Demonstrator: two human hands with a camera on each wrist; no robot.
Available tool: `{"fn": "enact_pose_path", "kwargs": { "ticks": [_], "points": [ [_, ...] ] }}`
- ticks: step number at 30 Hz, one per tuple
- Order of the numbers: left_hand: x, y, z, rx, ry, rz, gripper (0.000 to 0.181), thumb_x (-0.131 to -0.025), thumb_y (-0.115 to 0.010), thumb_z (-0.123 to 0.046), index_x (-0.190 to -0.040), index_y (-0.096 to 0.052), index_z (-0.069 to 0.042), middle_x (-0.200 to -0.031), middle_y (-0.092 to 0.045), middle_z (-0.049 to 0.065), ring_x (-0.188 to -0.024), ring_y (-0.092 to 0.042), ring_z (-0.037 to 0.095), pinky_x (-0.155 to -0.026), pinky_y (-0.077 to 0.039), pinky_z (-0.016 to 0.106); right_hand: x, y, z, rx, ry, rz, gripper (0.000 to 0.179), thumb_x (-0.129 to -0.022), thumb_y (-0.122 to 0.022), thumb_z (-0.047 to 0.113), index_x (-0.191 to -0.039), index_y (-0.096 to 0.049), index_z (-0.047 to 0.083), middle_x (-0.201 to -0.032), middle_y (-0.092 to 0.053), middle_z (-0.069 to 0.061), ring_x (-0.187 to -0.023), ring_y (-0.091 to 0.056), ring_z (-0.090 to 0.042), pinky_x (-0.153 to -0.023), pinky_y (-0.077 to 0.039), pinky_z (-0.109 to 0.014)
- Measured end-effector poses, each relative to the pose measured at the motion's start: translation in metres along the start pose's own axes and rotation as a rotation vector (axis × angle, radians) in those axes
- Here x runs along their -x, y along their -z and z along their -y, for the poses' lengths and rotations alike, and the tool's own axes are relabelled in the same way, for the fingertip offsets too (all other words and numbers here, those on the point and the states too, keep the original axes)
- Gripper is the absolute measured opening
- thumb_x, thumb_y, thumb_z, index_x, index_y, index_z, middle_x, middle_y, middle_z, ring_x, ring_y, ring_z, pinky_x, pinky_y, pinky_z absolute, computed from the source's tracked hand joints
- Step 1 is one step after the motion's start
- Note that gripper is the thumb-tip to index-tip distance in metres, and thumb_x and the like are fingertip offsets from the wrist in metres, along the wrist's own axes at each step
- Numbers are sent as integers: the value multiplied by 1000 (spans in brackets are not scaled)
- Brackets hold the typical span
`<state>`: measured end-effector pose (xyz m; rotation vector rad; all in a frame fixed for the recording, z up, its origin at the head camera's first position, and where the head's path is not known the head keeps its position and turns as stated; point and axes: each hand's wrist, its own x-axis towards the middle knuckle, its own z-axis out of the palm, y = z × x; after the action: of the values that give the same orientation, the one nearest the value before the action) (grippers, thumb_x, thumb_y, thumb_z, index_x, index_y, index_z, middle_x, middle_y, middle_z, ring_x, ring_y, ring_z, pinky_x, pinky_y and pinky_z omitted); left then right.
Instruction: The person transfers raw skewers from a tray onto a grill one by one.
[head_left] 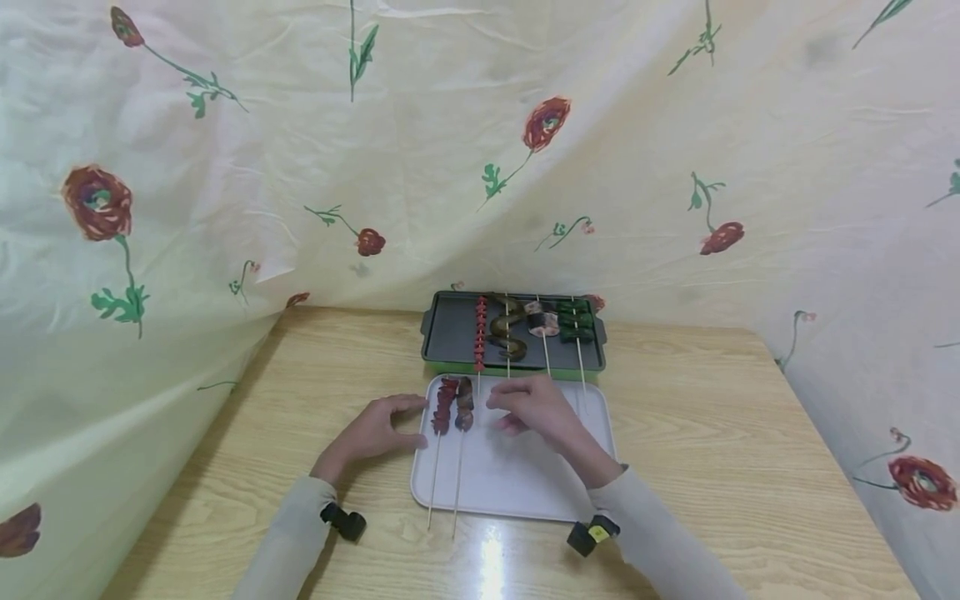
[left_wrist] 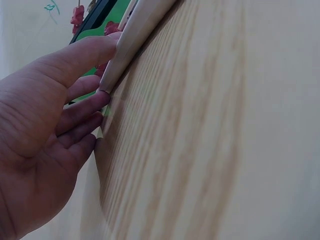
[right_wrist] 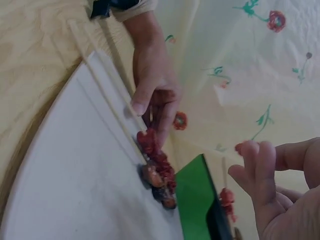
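A white tray (head_left: 517,479) lies on the table with two skewers near its left side: a red meat skewer (head_left: 444,407) and a darker skewer (head_left: 464,404) with brown and pinkish pieces. My left hand (head_left: 378,429) is at the tray's left edge, its thumb and fingertips touching the rim in the left wrist view. Over the tray's upper part hovers my right hand (head_left: 536,408), fingers loosely bent and nothing between them. Just beyond it, the stick of a thin red skewer (head_left: 480,333) reaches over the tray from a grill pan (head_left: 453,333).
The dark grill pan with a green base stands behind the tray. On it also lie a wavy brown skewer (head_left: 507,333), a skewer of pale, dark-banded pieces (head_left: 542,319) and a dark green skewer (head_left: 575,321). A flowered cloth (head_left: 420,150) hangs around the wooden table (head_left: 697,433).
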<state>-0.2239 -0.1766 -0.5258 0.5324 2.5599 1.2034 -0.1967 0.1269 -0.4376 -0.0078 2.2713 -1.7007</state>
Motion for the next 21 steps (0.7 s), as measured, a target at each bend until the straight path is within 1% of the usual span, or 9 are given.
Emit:
{"fn": "enact_pose_path", "kwargs": {
  "ticks": [5,9,13,17,21],
  "points": [
    [0,0,-1,-3,-7,-6,67,-81,-87,-39,-141,-63,-21,-148,-58,0,-142,-48,24,-120,-39,46,17,8,7,-19,56,-12,34,-96,-73,20,-123,-71,0,-112,-76,-13,-83,-75,-22,-69,-65,-34],
    [0,1,-2,-8,3,-1,67,-82,-87,-39,-141,-62,-21,-148,-57,-1,-142,-47,24,-120,-39,46,30,9,8,-39,90,-17,33,-95,-74,21,-122,-72,1,-111,-76,-13,-87,-75,-23,-72,-65,-35],
    [1,1,-3,-7,3,3,68,-82,-87,-40,-142,-62,-21,-148,-57,0,-142,-47,25,-119,-40,46,43,4,4,-30,116,-6,34,-94,-75,22,-121,-72,2,-109,-77,-12,-88,-75,-22,-72,-65,-35],
    [0,0,-1,-9,5,0,68,-81,-87,-40,-142,-62,-21,-148,-57,-1,-142,-47,24,-120,-39,45,54,-3,-3,-33,122,12,36,-94,-75,23,-122,-71,1,-108,-77,-12,-89,-74,-21,-71,-65,-35],
    [0,0,0,2,2,-7,69,-80,-87,-41,-141,-63,-21,-148,-58,-1,-142,-48,24,-120,-38,46,62,-12,-10,-34,123,32,38,-93,-76,24,-122,-71,-1,-108,-76,-13,-90,-74,-25,-70,-64,-34]
  ]
}}
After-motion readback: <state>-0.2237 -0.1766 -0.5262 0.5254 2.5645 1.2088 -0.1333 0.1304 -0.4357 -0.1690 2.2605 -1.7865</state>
